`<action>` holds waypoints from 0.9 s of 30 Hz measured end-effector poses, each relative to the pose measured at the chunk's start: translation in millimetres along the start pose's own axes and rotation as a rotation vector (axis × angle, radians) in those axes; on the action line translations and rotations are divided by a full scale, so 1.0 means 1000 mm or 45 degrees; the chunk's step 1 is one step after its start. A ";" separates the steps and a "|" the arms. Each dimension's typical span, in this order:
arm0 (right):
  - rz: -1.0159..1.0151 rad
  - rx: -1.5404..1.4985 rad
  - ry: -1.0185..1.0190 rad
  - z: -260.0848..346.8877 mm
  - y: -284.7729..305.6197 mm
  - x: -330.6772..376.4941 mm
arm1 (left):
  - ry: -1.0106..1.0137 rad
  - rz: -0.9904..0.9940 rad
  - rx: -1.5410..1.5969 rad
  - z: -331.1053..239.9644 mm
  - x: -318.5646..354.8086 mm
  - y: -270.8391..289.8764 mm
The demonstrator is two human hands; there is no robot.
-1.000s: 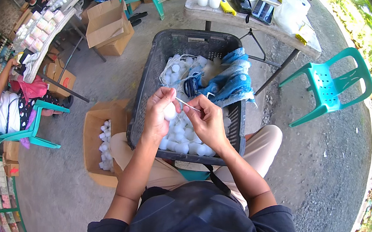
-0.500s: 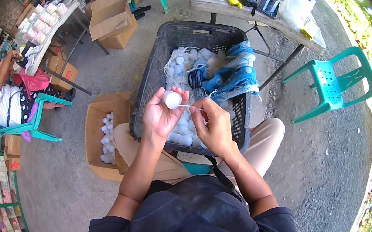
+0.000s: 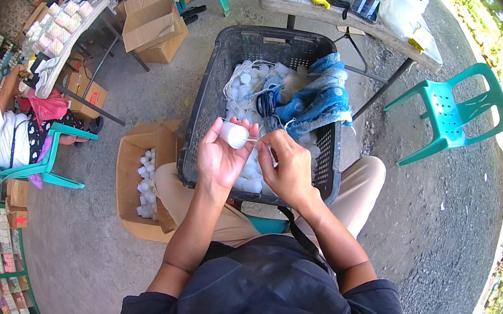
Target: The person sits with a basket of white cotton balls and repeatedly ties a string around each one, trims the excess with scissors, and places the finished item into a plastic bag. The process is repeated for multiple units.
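Observation:
A short white candle (image 3: pixel 233 135) lies on its side across the cupped palm of my left hand (image 3: pixel 217 159), its fingers curled loosely under and beside it. From the candle's right end a thin white wick (image 3: pixel 252 140) runs to my right hand (image 3: pixel 285 166), whose thumb and fingertips pinch it. Both hands are over the near part of a black plastic crate (image 3: pixel 200 112) between my knees. Inside the crate lie many similar white candles (image 3: pixel 252 185), loose white strings and a blue patterned cloth (image 3: pixel 321 99) draped toward the right rim.
Left of the crate, an open cardboard box (image 3: pixel 125 194) contains more white candles. A table (image 3: pixel 370 29) ahead carries two candles, a phone and a plastic bag. A green plastic chair (image 3: pixel 450 119) stands at right. Seated people (image 3: pixel 7 131) work at the left tables.
The candle has turned in my left hand: its round end faced up and now its side shows, with the end toward my right hand. The right hand keeps its pinch on the wick.

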State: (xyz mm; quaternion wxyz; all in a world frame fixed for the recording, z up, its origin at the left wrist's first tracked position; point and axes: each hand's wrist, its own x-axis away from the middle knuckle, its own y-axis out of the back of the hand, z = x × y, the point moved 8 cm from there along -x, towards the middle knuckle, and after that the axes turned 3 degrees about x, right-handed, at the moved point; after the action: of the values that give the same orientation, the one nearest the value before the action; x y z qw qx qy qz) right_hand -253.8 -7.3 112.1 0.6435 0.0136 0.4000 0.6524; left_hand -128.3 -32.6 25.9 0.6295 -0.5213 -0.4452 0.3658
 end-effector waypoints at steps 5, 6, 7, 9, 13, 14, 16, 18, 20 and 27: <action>0.072 -0.054 0.035 0.005 -0.008 0.002 | -0.190 0.099 -0.200 -0.001 0.007 -0.013; 0.054 -0.066 0.021 0.003 -0.008 0.002 | -0.218 0.138 -0.233 0.002 0.009 -0.019; 0.036 -0.078 0.007 0.001 -0.008 0.003 | -0.230 0.115 -0.255 0.005 0.011 -0.021; 0.019 -0.108 -0.018 -0.002 -0.008 0.004 | -0.258 0.069 -0.299 0.009 0.015 -0.025; 0.046 -0.136 -0.045 -0.005 -0.010 0.009 | -0.377 0.061 -0.522 0.006 0.018 -0.018; 0.059 -0.131 -0.048 -0.006 -0.011 0.010 | -0.401 0.076 -0.586 0.005 0.020 -0.019; 0.096 -0.113 -0.036 -0.004 -0.011 0.011 | -0.443 0.093 -0.718 0.006 0.024 -0.020; 0.120 -0.092 -0.017 -0.003 -0.013 0.012 | -0.480 0.105 -0.851 0.009 0.028 -0.024; 0.130 -0.068 0.008 -0.005 -0.016 0.013 | -0.513 0.139 -0.883 0.009 0.029 -0.021; 0.071 -0.492 -0.249 -0.019 -0.016 0.019 | -0.676 0.224 -0.962 -0.005 0.039 -0.028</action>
State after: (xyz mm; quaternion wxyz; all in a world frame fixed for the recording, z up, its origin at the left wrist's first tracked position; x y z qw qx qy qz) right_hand -254.1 -2.9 81.4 0.6515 -0.0358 0.2027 0.7302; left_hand -110.1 -3.3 60.5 0.2268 -0.6380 -0.6469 0.3508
